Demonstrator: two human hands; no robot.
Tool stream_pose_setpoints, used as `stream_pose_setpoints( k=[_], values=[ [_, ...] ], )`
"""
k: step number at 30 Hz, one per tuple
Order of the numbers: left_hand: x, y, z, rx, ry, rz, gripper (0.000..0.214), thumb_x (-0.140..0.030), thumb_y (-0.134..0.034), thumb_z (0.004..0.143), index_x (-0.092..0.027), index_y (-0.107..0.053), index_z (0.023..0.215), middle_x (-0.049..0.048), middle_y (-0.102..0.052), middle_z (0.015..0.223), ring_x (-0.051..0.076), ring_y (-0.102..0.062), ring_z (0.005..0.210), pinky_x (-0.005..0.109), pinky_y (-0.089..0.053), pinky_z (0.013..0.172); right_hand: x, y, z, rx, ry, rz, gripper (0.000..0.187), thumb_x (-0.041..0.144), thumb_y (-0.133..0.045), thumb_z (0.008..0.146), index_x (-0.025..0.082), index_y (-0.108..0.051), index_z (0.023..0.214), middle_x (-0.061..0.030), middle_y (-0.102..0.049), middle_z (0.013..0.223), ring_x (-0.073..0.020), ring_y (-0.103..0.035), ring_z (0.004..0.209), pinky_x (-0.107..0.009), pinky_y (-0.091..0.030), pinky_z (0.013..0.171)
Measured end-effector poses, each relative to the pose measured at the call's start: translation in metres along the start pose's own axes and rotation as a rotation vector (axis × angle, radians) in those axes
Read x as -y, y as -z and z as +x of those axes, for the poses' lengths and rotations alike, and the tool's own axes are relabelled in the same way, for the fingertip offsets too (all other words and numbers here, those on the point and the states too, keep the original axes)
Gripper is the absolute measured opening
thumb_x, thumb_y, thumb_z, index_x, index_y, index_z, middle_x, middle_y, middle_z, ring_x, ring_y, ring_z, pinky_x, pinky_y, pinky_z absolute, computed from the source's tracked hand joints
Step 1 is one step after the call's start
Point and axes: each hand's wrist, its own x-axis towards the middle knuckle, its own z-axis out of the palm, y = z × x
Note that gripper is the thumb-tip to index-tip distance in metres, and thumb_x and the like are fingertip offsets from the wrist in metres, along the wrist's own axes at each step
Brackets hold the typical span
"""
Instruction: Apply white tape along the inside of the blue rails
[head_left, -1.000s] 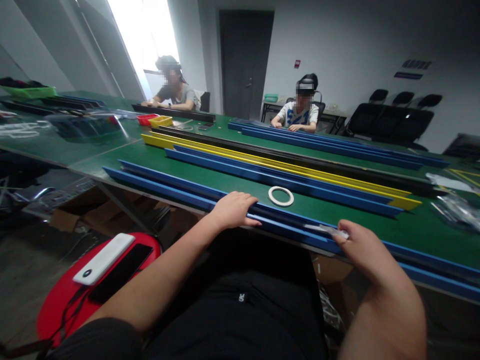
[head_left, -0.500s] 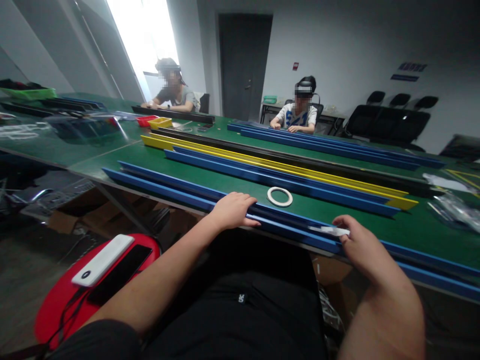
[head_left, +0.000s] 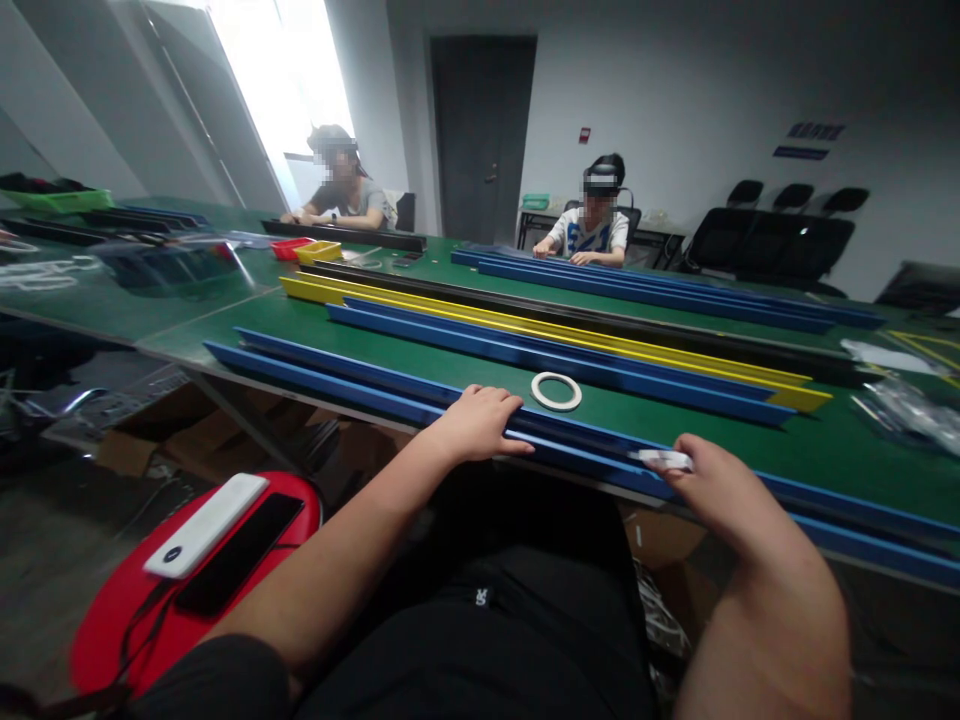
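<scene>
A long blue channel [head_left: 352, 393] lies along the near edge of the table, its two raised walls running left to right. My left hand [head_left: 480, 425] grips it near the middle, fingers over the channel and thumb along the near wall. In my right hand [head_left: 712, 480] is what looks like a white utility knife [head_left: 664, 460]. Its thin tip points left, over the channel's near wall; whether it touches cannot be made out. Just beyond the channel, between my hands, a roll of white tape [head_left: 556, 406] lies flat.
More blue channels [head_left: 465, 347], a yellow channel [head_left: 525, 325] and black ones lie farther back on the green table [head_left: 247, 305]. Two people sit across it. Clear plastic bags [head_left: 907, 415] are at right. A red stool [head_left: 112, 620] with a white device and a phone stands at lower left.
My left hand has slid slightly right along the channel. The white knife in my right hand has shifted and turned a little, its tip now nearer the near wall.
</scene>
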Motion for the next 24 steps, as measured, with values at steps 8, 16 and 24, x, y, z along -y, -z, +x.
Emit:
stream_pose_setpoints(
  k=[8, 16, 24],
  values=[
    [-0.081, -0.018, 0.037, -0.065, -0.133, -0.026, 0.063, -0.069, -0.054, 0.083, -0.020, -0.052, 0.124, 0.0132, -0.063, 0.117, 0.030, -0.057, 0.113, 0.042, -0.041, 0.094, -0.010, 0.005, -0.010, -0.049, -0.010, -0.048, 0.006, 0.029, -0.051, 0.081, 0.023, -0.051, 0.078, -0.0028, -0.062, 0.070, -0.0170, -0.053, 0.063, -0.026, -0.029, 0.056],
    [-0.113, -0.034, 0.065, -0.055, -0.076, -0.001, 0.078, -0.087, -0.045, 0.071, -0.018, -0.059, 0.104, 0.0131, -0.067, 0.099, 0.031, -0.064, 0.095, 0.044, -0.046, 0.085, -0.013, 0.000, -0.004, -0.091, 0.010, 0.063, 0.022, 0.018, -0.046, 0.082, 0.022, -0.057, 0.101, -0.0080, -0.068, 0.092, -0.0203, -0.061, 0.082, -0.027, -0.038, 0.068],
    [-0.102, -0.028, 0.054, -0.072, -0.087, 0.022, 0.073, -0.084, -0.049, 0.073, -0.017, -0.061, 0.101, 0.0137, -0.067, 0.098, 0.029, -0.065, 0.095, 0.040, -0.046, 0.085, -0.010, 0.002, -0.003, -0.040, -0.034, -0.005, 0.020, 0.042, -0.056, 0.083, 0.022, -0.054, 0.079, -0.0056, -0.065, 0.079, -0.0192, -0.056, 0.070, -0.027, -0.032, 0.058]
  ],
)
